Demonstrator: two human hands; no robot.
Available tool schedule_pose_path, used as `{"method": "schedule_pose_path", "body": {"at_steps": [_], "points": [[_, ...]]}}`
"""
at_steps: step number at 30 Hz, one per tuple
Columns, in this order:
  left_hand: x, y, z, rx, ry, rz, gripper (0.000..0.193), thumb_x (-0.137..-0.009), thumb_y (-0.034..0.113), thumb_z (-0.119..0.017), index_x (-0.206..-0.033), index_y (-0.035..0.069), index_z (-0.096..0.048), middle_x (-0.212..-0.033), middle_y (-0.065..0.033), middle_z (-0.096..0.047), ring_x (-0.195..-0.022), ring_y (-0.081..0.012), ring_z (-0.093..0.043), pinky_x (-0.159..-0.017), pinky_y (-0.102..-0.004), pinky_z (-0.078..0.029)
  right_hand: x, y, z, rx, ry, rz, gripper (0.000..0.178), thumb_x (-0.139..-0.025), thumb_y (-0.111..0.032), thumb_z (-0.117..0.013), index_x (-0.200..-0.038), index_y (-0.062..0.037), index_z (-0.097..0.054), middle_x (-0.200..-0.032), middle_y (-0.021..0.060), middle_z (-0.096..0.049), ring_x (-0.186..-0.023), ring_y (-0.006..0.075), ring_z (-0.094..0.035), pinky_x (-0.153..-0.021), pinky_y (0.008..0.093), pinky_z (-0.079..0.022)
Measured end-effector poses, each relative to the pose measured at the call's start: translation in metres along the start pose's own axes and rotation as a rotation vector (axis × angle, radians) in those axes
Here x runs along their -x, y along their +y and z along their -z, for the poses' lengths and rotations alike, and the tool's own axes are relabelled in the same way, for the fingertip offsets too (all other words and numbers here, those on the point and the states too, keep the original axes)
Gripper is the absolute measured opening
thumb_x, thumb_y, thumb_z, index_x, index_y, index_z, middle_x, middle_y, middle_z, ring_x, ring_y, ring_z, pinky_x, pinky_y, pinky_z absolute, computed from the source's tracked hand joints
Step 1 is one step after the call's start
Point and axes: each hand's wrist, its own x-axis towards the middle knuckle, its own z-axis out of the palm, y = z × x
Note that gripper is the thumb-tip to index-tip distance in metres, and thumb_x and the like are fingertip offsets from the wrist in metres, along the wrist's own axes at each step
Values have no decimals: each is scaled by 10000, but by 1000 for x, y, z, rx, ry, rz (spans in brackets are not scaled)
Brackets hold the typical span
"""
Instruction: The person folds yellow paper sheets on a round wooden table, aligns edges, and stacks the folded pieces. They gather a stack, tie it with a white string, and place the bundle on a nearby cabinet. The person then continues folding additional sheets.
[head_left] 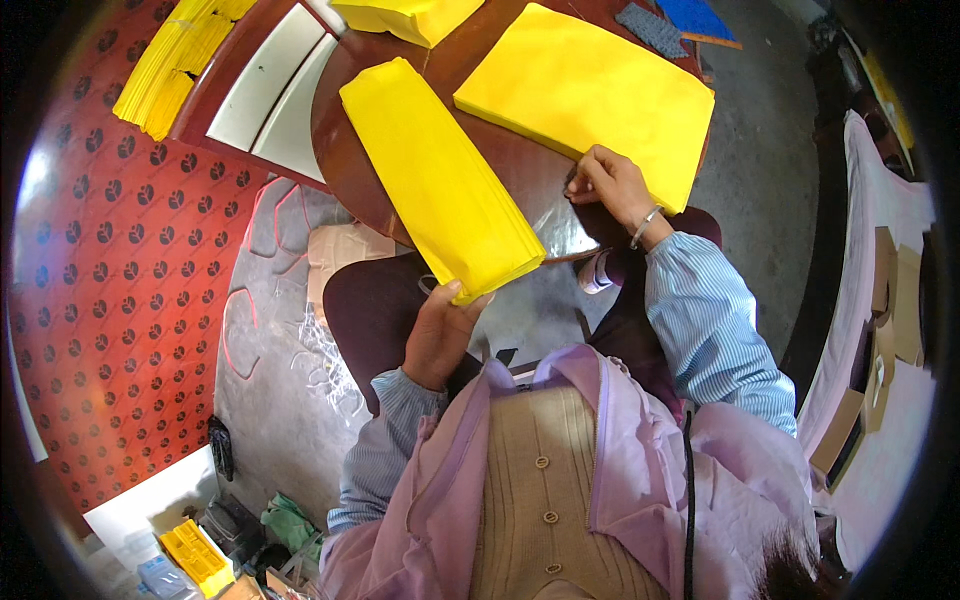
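Observation:
A long narrow bundle of yellow folded paper (435, 165) lies slantwise on the round brown table (350, 120), its near end jutting past the table's edge. My left hand (442, 325) grips that near end, thumb on top and fingers beneath. To the right sits a wide, flat stack of yellow paper (590, 95). Along its near edge is my right hand (612, 185), fingers curled in together and a bracelet on the wrist. What those fingers hold, if anything, is hidden.
More yellow paper (410, 15) lies at the table's far side. Yellow bundles (180, 70) rest at the far left beside a red patterned sheet (130, 250). Loose straps (330, 370) lie on the floor at left. Cardboard boxes (880, 350) stand on a pale cloth at right.

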Motion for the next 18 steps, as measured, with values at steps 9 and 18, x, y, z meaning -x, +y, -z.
{"method": "schedule_pose_path", "body": {"at_steps": [9, 18], "points": [[-16, -6, 20, -287, -88, 6, 577, -1034, 316, -611, -1485, -12, -461, -1508, -124, -541, -1403, -249, -501, -1211, -386, -363, -68, -25, -51, -112, -52, 112, 317, -1092, -227, -542, -926, 34, -608, -854, 128, -734, -795, 207, -753, -758, 318, -629], [-17, 13, 49, -44, -21, 40, 560, -1129, 382, -477, -1473, -60, -466, -1504, -153, -552, -1402, -285, -514, -1218, -429, -370, -96, -47, -53, -79, -224, 4, 260, -1096, -234, -532, -981, -12, -603, -898, 121, -729, -795, 199, -751, -734, 317, -644]]}}
